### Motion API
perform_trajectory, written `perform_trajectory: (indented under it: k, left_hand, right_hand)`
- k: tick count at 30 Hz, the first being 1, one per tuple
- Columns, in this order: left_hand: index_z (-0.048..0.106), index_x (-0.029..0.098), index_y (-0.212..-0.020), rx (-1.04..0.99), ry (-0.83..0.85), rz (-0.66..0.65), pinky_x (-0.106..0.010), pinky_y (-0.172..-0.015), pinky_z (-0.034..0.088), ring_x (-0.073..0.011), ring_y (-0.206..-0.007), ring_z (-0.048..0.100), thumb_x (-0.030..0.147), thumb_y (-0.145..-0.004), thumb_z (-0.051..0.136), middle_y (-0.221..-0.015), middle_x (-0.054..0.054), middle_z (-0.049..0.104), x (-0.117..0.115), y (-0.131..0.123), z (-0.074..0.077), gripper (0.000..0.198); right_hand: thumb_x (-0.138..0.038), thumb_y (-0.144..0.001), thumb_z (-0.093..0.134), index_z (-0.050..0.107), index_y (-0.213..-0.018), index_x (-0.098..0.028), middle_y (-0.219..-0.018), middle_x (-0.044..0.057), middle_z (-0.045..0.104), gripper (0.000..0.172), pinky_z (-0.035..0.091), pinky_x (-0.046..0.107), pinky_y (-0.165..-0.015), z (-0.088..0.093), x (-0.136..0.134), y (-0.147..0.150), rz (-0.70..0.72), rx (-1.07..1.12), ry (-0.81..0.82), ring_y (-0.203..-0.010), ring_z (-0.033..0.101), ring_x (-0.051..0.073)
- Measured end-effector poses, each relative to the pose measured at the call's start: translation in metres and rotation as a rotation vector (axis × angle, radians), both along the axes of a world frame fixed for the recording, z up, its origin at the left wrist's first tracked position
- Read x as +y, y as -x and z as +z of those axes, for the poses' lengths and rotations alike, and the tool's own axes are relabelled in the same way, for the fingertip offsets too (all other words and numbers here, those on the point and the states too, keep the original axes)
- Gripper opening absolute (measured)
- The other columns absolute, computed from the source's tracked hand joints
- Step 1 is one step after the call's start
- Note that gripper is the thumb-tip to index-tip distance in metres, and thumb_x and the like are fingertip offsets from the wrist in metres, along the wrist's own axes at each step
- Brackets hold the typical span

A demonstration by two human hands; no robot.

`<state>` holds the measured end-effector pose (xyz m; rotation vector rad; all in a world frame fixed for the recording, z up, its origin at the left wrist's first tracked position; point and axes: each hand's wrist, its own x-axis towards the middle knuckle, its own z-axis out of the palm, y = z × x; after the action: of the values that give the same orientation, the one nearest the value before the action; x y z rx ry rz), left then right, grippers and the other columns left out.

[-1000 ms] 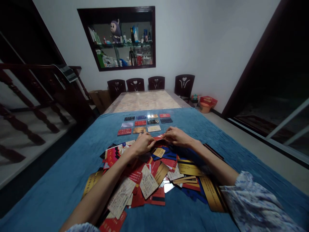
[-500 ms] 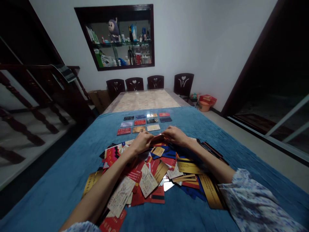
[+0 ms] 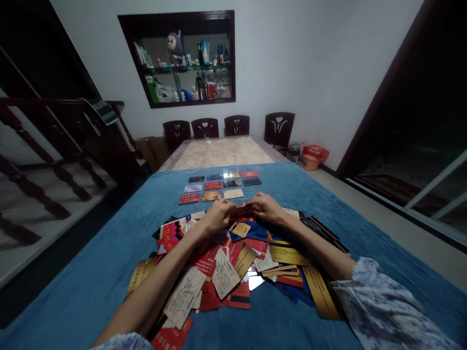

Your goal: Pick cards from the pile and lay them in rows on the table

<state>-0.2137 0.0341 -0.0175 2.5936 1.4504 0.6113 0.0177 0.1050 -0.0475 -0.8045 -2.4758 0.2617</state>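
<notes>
**Both hands pinch one red card above the card heap**

A red card (image 3: 243, 209) is held between the two hands just over the far edge of the heap of cards (image 3: 233, 265). The left hand (image 3: 218, 216) has its grip closed on the card's left end, fingers curled around it; the right hand (image 3: 267, 208) has its grip closed on the right end in the same way. The card's face is too small and dim to read.

The heap, a loose spread of red, gold, blue and cream cards lying over one another, sits on the blue cloth (image 3: 91, 287) that covers the near part of the tabletop. Both forearms cross above the heap, the right one ending in a pale flowered sleeve (image 3: 386, 306).

Beyond the heap, away from the person, a grid of cards (image 3: 218, 187) lies flat on the cloth in three neat rows, each card apart from its neighbours. Past the grid the bare marbled tabletop (image 3: 222, 151) shows, with four dark chairs (image 3: 228, 126) along its far end. On the wall above them hangs a glass-fronted cabinet (image 3: 182, 58).
</notes>
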Motion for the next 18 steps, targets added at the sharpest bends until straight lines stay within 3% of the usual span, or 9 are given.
perform_trajectory:
  k: [3,11,18]
  left_hand:
    - [0.07,0.017,-0.091,-0.028,-0.013,0.015,-0.029,-0.078,0.046,-0.0197,-0.086,0.058,0.007,-0.078,0.052,-0.086,-0.007,0.064,0.0,0.0,0.001,0.024]
    - [0.068,0.017,-0.08,-0.061,-0.013,0.043,-0.03,-0.082,0.046,-0.0196,-0.088,0.059,0.005,-0.076,0.051,-0.082,-0.005,0.065,0.0,0.0,0.002,0.022]
    - [0.069,0.018,-0.082,-0.134,-0.042,0.08,-0.034,-0.086,0.049,-0.021,-0.092,0.061,0.005,-0.072,0.05,-0.087,-0.006,0.069,0.001,0.0,0.002,0.025]
  right_hand:
    - [-0.017,-0.081,0.063,0.073,-0.083,-0.019,-0.08,0.006,0.069,0.01,0.044,0.03,-0.073,0.002,0.0,0.0,0.016,0.083,0.007,-0.084,0.056,0.021]
    - [-0.021,-0.087,0.06,0.068,-0.09,-0.021,-0.087,0.005,0.068,0.008,0.047,0.033,-0.079,0.008,-0.004,0.004,0.027,0.324,0.007,-0.086,0.06,0.021]
    - [-0.022,-0.092,0.056,0.067,-0.1,-0.021,-0.09,0.008,0.067,0.014,0.043,0.034,-0.08,0.013,-0.01,0.008,-0.015,0.292,-0.163,-0.087,0.058,0.022]
